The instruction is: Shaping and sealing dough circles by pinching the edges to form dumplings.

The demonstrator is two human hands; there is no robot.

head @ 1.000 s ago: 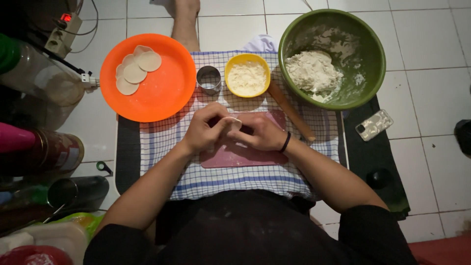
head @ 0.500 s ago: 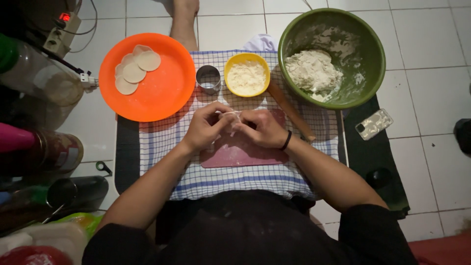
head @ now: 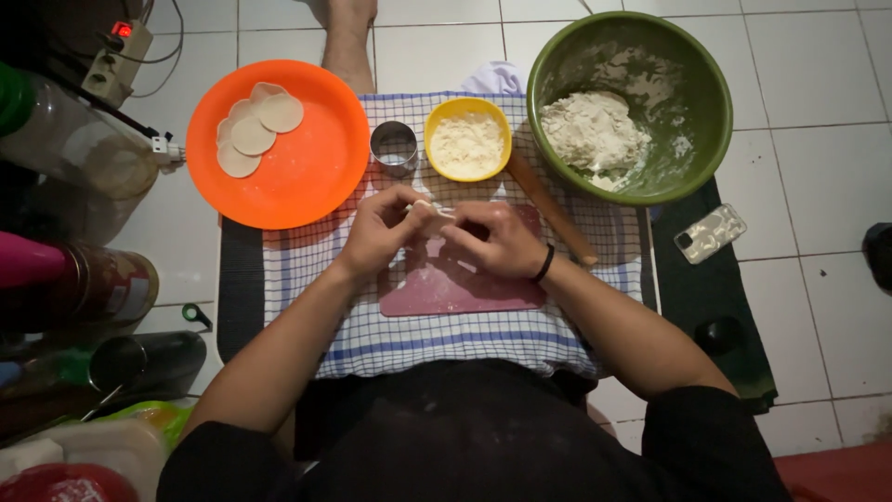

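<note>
Fingers (head: 420, 212): both hands pinching a small dough piece (head: 429, 210).
Left hand (head: 379, 228): above pink board (head: 460, 284).
Right hand (head: 497, 240): touching left.
Orange plate (head: 307, 177): ten o'clock.

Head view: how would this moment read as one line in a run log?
left hand + right hand: pinching dough piece | over pink board | orange plate: three dough rounds | green bowl: dough

Both bare forearms angle inward from the lower corners. The left hand (head: 379, 231) and right hand (head: 492, 239) meet at centre, fingertips pinched together in a shared grip, knuckles raised.
</note>
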